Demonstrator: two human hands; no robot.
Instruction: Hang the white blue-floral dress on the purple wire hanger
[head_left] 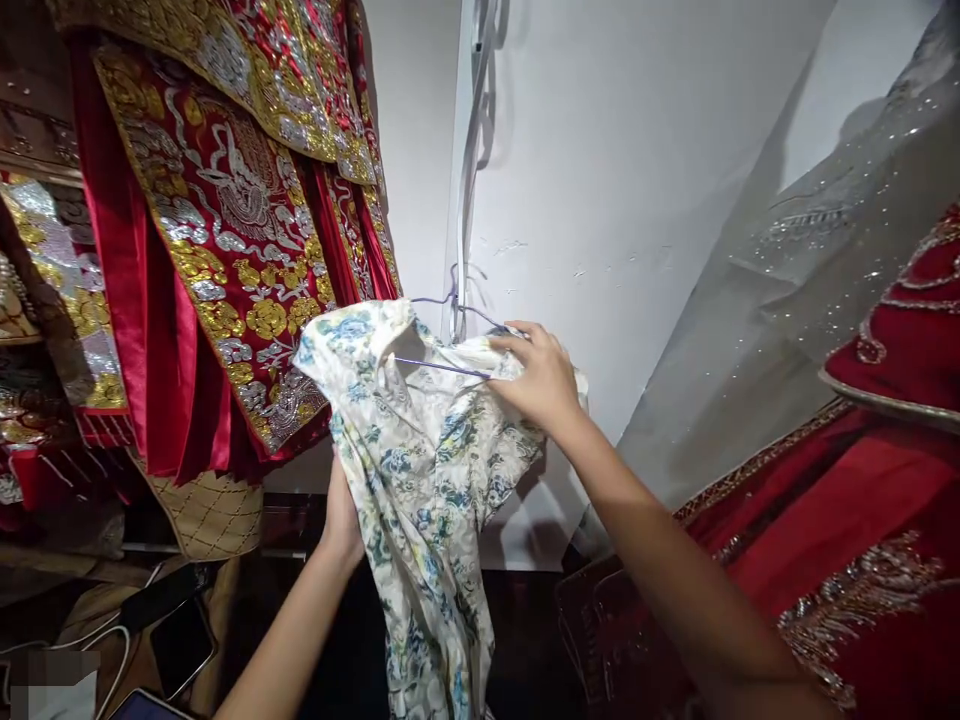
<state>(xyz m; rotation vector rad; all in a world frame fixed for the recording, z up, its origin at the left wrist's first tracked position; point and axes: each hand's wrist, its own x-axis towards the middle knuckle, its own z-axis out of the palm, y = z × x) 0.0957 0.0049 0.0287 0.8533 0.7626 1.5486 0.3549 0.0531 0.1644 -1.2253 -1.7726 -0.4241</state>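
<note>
A white dress with a blue and green floral print [431,480] hangs in front of me on a thin purple hanger [442,367]. The hanger's hook reaches a metal rail [469,150] on the wall. My right hand [541,378] is closed on the dress's shoulder at the right end of the hanger, thumb below and fingers above. My left hand [343,510] lies against the left side of the dress under its sleeve; the cloth hides its fingers.
Red garments with gold and silver embroidery [247,220] hang at the left. A sheer sparkling veil [780,270] and red beaded clothing [847,520] are at the right. Phones [182,645] and a white cable [124,655] lie at the lower left.
</note>
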